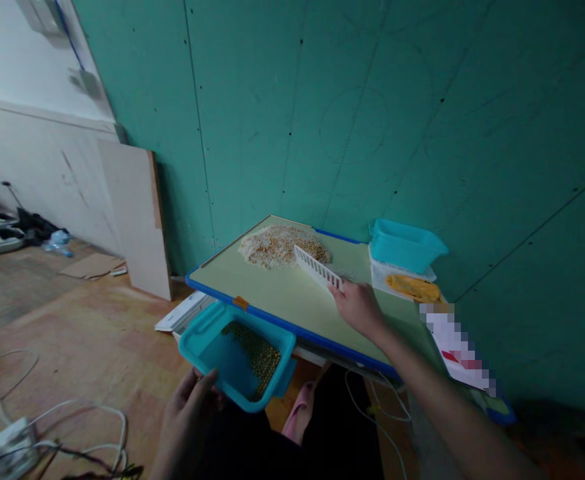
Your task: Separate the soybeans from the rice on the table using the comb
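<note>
My left hand [191, 407] grips the near corner of a teal plastic tub [207, 347] held below the table's front edge; a layer of greenish beans [254, 352] lies inside it. My right hand [358, 308] is closed on one end of a white slotted plastic strip [315, 265] that rests on the pale green tabletop [272, 290]. The strip's far end touches a heap of mixed grains and beans [277, 245] near the table's back edge.
A second teal tub [405, 243] and a white tray with a yellow cloth [413, 287] sit at the table's right. A paper lies at the right edge. Green wall behind. Cables [47, 427] trail on the wooden floor; a board [135, 220] leans left.
</note>
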`<state>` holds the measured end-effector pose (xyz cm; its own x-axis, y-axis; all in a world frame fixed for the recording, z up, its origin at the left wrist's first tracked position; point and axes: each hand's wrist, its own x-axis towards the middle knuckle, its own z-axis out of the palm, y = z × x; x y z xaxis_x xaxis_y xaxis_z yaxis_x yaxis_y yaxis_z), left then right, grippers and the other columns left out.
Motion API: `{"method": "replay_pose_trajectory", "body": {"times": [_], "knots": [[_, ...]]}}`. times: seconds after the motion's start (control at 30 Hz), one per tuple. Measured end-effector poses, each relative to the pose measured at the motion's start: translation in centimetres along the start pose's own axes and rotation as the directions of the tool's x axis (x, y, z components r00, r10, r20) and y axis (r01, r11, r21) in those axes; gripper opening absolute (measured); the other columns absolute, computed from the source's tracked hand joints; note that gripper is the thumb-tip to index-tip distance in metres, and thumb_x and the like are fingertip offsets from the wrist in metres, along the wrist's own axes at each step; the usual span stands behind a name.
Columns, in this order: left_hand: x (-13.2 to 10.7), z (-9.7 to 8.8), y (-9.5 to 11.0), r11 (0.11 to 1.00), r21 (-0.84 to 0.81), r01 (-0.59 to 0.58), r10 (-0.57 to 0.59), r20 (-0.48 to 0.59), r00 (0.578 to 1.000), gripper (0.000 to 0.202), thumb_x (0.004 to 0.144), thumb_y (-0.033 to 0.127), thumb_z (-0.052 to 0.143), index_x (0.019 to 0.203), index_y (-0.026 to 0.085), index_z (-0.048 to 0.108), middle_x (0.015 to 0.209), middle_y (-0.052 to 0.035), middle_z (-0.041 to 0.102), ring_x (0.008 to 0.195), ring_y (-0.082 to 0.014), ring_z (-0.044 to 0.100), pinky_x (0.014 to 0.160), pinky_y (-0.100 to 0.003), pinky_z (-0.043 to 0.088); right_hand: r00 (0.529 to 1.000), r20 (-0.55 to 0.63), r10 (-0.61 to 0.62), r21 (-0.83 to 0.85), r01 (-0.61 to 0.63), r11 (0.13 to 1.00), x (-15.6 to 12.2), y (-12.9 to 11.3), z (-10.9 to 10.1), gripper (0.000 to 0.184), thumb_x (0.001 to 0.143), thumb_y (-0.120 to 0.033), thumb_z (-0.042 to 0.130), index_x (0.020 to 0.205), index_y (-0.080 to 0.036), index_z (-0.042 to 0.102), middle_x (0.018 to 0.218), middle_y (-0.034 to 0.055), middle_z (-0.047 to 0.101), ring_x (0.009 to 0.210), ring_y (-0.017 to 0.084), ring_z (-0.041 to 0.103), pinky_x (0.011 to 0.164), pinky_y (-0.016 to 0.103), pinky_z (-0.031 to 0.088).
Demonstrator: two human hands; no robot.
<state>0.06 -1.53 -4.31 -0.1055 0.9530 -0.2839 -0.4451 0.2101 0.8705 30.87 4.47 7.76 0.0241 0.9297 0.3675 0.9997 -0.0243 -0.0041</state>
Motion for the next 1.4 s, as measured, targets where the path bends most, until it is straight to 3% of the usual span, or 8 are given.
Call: {"method": "replay_pose_trajectory", "body": {"times": [0.2, 0.33, 0.43, 0.67, 1.1, 1.3, 1.4], "knots": [[-0.4, 0.2, 0.1, 1.000, -0.002, -0.011, 0.011, -0.025, 1.000, 0.039, 0.059, 0.049, 0.087, 0.072, 0.017, 0.067, 0.050, 0.0032, 0.058, 0.044, -0.0110, 0.052, 0.043, -0.019, 0.039, 0.993, -0.090, 0.072, 0.150, -0.058, 0.987, -0.3, 0.2, 0.9, 0.033, 0.095, -0.032, 0.054, 0.075, -0.014, 0.072, 0.076, 0.0143, 0.076, 0.067, 0.022, 0.070, 0.058, 0.028, 0.035], [-0.3, 0.2, 0.0, 1.000, -0.019, -0.006, 0.006, 0.025, 1.000, 0.037, 0.064, 0.048, 0.085, 0.074, 0.018, 0.067, 0.054, 0.0023, 0.060, 0.048, -0.0116, 0.054, 0.046, -0.019, 0.042, 0.993, -0.108, 0.039, 0.227, -0.014, 0.974, 0.2, -0.9, 1.2, 0.031, 0.093, -0.032, 0.056, 0.073, -0.014, 0.071, 0.071, 0.0125, 0.074, 0.060, 0.019, 0.067, 0.057, 0.028, 0.033], [0.1, 0.0, -0.3, 0.999, -0.047, -0.008, 0.011, 0.058, 0.998, 0.036, 0.066, 0.047, 0.085, 0.075, 0.018, 0.066, 0.057, 0.0020, 0.061, 0.051, -0.0123, 0.055, 0.049, -0.021, 0.045, 0.993, -0.114, 0.026, 0.234, 0.001, 0.972, 1.4, -2.3, 1.2, 0.028, 0.092, -0.030, 0.058, 0.072, -0.015, 0.071, 0.073, 0.0128, 0.075, 0.063, 0.019, 0.067, 0.058, 0.027, 0.033], [0.2, -0.2, -0.4, 0.997, -0.077, -0.024, 0.028, 0.054, 0.998, 0.036, 0.066, 0.046, 0.086, 0.078, 0.017, 0.067, 0.059, 0.0025, 0.061, 0.051, -0.0113, 0.054, 0.048, -0.020, 0.044, 0.985, -0.065, 0.159, 0.338, -0.128, 0.932, 5.1, -4.9, 2.3, 0.023, 0.088, -0.030, 0.062, 0.076, -0.014, 0.074, 0.079, 0.0145, 0.076, 0.069, 0.021, 0.069, 0.057, 0.026, 0.037], [0.5, -0.5, -0.1, 0.999, -0.007, -0.041, 0.041, 0.041, 0.998, 0.039, 0.065, 0.051, 0.084, 0.072, 0.018, 0.064, 0.054, 0.0018, 0.061, 0.048, -0.0127, 0.054, 0.048, -0.022, 0.043, 0.959, -0.014, 0.282, 0.743, -0.179, 0.644, 11.4, -5.4, 5.1, 0.016, 0.064, -0.028, 0.072, 0.066, -0.012, 0.073, 0.057, 0.0028, 0.067, 0.058, 0.018, 0.063, 0.050, 0.023, 0.038], [0.8, -0.9, -0.5, 0.996, 0.047, -0.073, 0.070, 0.066, 0.995, 0.035, 0.075, 0.050, 0.077, 0.074, 0.017, 0.065, 0.057, 0.0011, 0.061, 0.051, -0.0130, 0.055, 0.051, -0.023, 0.043, 0.958, 0.057, 0.282, 0.878, -0.183, 0.442, 13.7, -5.7, 6.5, 0.018, 0.057, -0.027, 0.072, 0.070, -0.014, 0.074, 0.065, 0.0022, 0.071, 0.061, 0.018, 0.064, 0.053, 0.023, 0.044], [0.5, -0.7, -0.4, 0.997, 0.025, -0.077, 0.075, 0.069, 0.995, 0.035, 0.074, 0.049, 0.078, 0.073, 0.017, 0.064, 0.057, 0.0011, 0.061, 0.051, -0.0133, 0.055, 0.051, -0.024, 0.043, 0.965, 0.059, 0.254, 0.902, -0.161, 0.401, 14.6, -5.7, 7.3, 0.019, 0.058, -0.026, 0.073, 0.072, -0.014, 0.074, 0.068, 0.0033, 0.072, 0.062, 0.018, 0.065, 0.054, 0.024, 0.046]]}}
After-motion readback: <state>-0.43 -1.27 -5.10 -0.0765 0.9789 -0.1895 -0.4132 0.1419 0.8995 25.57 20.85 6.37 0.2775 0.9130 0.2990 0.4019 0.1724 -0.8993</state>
